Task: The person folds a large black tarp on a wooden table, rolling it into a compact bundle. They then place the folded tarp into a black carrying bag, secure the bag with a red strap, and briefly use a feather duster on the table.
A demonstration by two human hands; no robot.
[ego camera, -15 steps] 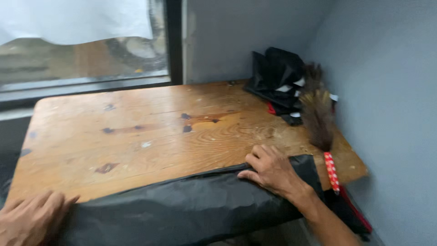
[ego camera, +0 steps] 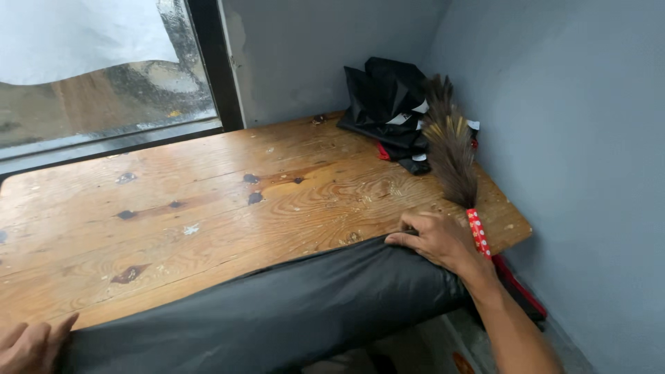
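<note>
— Where does the black sheet (ego camera: 277, 315) lie?

— Along the near edge of the wooden worktop (ego camera: 228, 208). Its top hem rests on the wood from the left corner to the right side, and the rest hangs down over the front edge, smooth and slightly glossy.

— Who holds it?

— Both hands. The right hand (ego camera: 440, 241) is palm down at the sheet's right end, its fingers (ego camera: 405, 237) curled over the hem and pressing it to the wood. The left hand (ego camera: 31, 345) is at the bottom left corner of the view, half cut off; its fingers lie flat and spread at the sheet's left end, touching the edge, though I cannot tell whether they pinch it or only rest on it.

— What sits close to the right hand?

— A brown feather duster (ego camera: 451, 156) with a red dotted handle (ego camera: 476, 232), lying just beside that hand, the feathers pointing toward the far corner. The handle runs off the worktop's edge beside the wrist.

— And farther out?

— A crumpled heap of black cloth (ego camera: 384, 100) with bits of white and red in it, in the far right corner against the grey wall (ego camera: 575, 138). A window (ego camera: 97, 76) with a dark frame stands behind the worktop on the left.
</note>
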